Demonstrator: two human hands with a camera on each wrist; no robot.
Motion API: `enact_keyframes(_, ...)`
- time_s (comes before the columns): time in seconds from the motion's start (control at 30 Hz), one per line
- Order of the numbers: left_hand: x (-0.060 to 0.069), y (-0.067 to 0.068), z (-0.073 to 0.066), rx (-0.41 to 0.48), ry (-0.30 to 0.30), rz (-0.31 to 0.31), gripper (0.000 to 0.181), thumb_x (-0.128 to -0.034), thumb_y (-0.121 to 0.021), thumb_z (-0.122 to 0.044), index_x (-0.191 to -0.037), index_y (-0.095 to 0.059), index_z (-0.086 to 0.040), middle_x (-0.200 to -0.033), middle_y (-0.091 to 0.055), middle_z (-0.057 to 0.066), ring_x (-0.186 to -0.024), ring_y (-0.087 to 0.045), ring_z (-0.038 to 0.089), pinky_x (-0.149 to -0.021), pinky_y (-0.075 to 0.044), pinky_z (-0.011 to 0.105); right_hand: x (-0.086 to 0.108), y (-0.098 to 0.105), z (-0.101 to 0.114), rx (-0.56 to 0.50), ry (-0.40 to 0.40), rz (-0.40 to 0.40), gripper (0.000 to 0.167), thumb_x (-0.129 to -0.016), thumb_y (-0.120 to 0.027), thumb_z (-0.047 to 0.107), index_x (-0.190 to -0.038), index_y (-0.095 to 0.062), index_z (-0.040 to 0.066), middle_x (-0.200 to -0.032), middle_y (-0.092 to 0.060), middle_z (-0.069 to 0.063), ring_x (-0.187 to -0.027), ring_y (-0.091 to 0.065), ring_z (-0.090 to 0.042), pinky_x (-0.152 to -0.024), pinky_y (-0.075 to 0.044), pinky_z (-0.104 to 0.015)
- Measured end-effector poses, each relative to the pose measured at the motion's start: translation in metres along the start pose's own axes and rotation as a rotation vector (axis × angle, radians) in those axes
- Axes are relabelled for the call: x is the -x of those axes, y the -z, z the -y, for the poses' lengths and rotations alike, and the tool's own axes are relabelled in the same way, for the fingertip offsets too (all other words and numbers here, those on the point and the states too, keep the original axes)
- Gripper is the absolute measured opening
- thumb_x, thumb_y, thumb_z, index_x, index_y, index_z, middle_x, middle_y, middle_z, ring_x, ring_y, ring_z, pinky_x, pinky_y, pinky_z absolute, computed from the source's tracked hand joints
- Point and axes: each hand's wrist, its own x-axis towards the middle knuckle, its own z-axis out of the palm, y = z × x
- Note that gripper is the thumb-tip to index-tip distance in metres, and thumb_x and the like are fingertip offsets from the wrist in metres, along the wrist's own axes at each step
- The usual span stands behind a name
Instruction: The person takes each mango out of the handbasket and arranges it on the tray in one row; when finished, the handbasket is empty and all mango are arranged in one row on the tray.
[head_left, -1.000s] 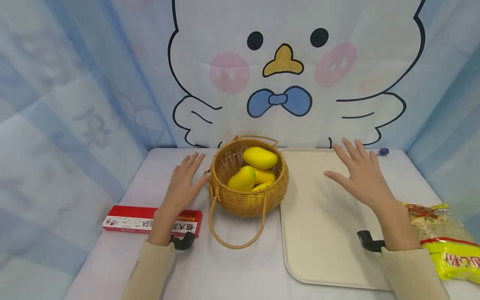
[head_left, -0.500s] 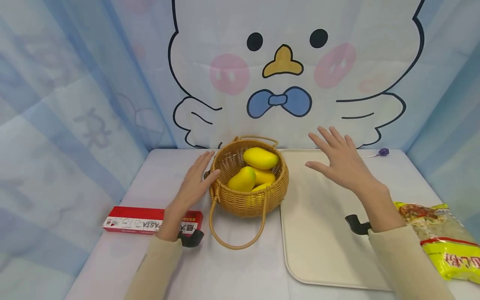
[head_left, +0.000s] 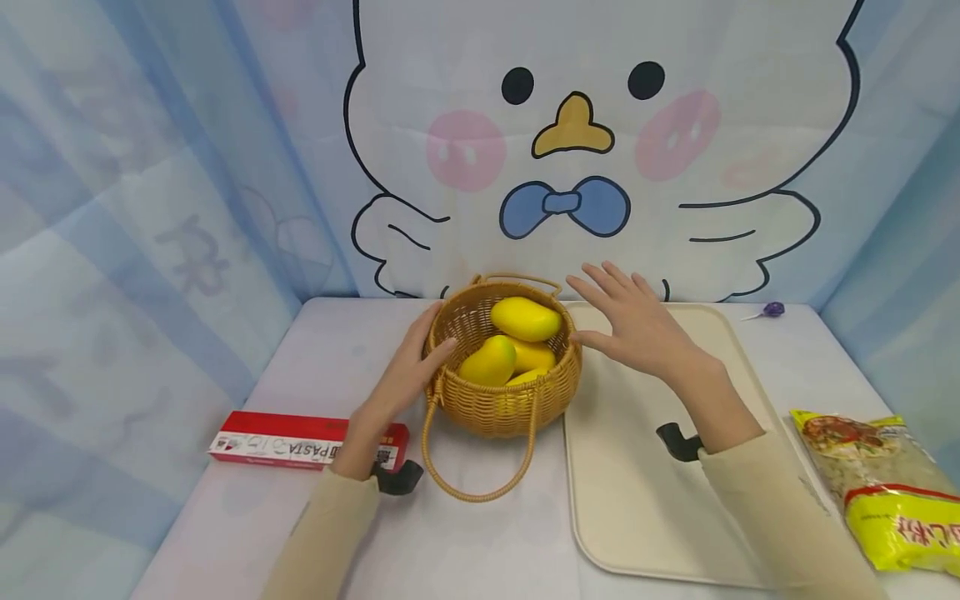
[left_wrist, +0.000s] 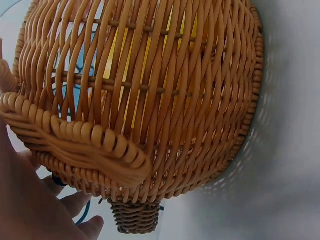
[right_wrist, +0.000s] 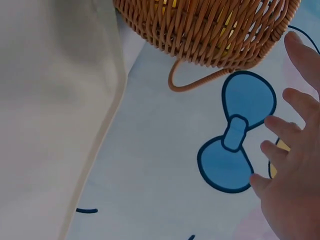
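A round wicker basket (head_left: 498,412) with two looped handles stands mid-table, holding several yellow mangoes (head_left: 525,319). At its left side is my left hand (head_left: 405,367), fingers along the outer wall and thumb over the rim; the left wrist view shows the wicker wall (left_wrist: 175,100) close by, with the hand (left_wrist: 35,200) at its edge. My right hand (head_left: 633,325) is spread out just right of the basket, thumb tip near the rim; whether it touches cannot be told. In the right wrist view the hand (right_wrist: 295,155) has separated fingers and holds nothing.
A beige tray (head_left: 660,500) lies right of the basket, under my right forearm. Far right is a bag of dry food (head_left: 885,483); a purple lollipop (head_left: 772,310) lies at the back right. A red pasta box (head_left: 285,433) sits left, partly behind my left wrist.
My right hand has moved left across the tray to the basket's right side. My left hand has moved right, up against the basket's left side. The basket stays put.
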Motion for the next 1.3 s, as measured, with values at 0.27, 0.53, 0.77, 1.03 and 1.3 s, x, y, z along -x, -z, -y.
enact_keyframes(0.27,-0.001,-0.007,0.004,0.084,0.004,-0.013,0.074,-0.0974,-0.051,-0.053,-0.159,-0.015,-0.034,-0.167,-0.015,-0.005,-0.154,-0.018,0.022,-0.123,-0.021,0.052,-0.013,-0.003,0.024,-0.045,0.076,0.004,0.079,-0.09,-0.063,0.055,-0.157,-0.03,0.029,-0.166,-0.024,-0.006,-0.155,-0.014,-0.034,-0.123,-0.011,-0.059)
enact_keyframes(0.53,-0.003,-0.01,0.008,0.166,-0.011,-0.026,0.072,-0.0992,-0.051,-0.044,-0.16,-0.016,-0.028,-0.167,-0.014,-0.006,-0.154,-0.018,0.022,-0.124,-0.02,0.052,-0.025,-0.011,0.045,-0.075,0.178,0.025,0.078,-0.09,-0.067,0.048,-0.156,-0.034,0.025,-0.162,-0.031,-0.009,-0.151,-0.024,-0.035,-0.123,-0.019,-0.056)
enact_keyframes(0.77,-0.003,-0.011,0.009,0.191,-0.02,-0.036,0.069,-0.0994,-0.052,-0.037,-0.159,-0.017,-0.035,-0.167,-0.015,-0.007,-0.154,-0.02,0.022,-0.123,-0.023,0.051,-0.033,-0.019,0.059,-0.061,0.24,0.059,0.074,-0.089,-0.071,0.041,-0.153,-0.04,0.021,-0.16,-0.035,-0.011,-0.149,-0.03,-0.034,-0.121,-0.024,-0.056)
enact_keyframes(1.03,-0.004,-0.013,0.011,0.203,-0.044,-0.054,0.07,-0.0981,-0.053,-0.034,-0.159,-0.019,-0.031,-0.166,-0.019,-0.007,-0.151,-0.025,0.023,-0.12,-0.028,0.051,-0.042,-0.025,0.075,-0.077,0.22,0.149,0.073,-0.088,-0.072,0.037,-0.152,-0.042,0.022,-0.159,-0.038,-0.01,-0.146,-0.036,-0.033,-0.118,-0.033,-0.054)
enact_keyframes(1.3,-0.005,-0.016,0.013,0.211,-0.051,-0.066,0.068,-0.0985,-0.052,-0.031,-0.159,-0.02,-0.03,-0.166,-0.019,-0.006,-0.151,-0.026,0.024,-0.12,-0.028,0.051,-0.049,-0.03,0.085,-0.151,0.227,0.235,0.067,-0.09,-0.072,0.026,-0.151,-0.044,0.023,-0.154,-0.045,-0.004,-0.144,-0.041,-0.026,-0.116,-0.037,-0.046)
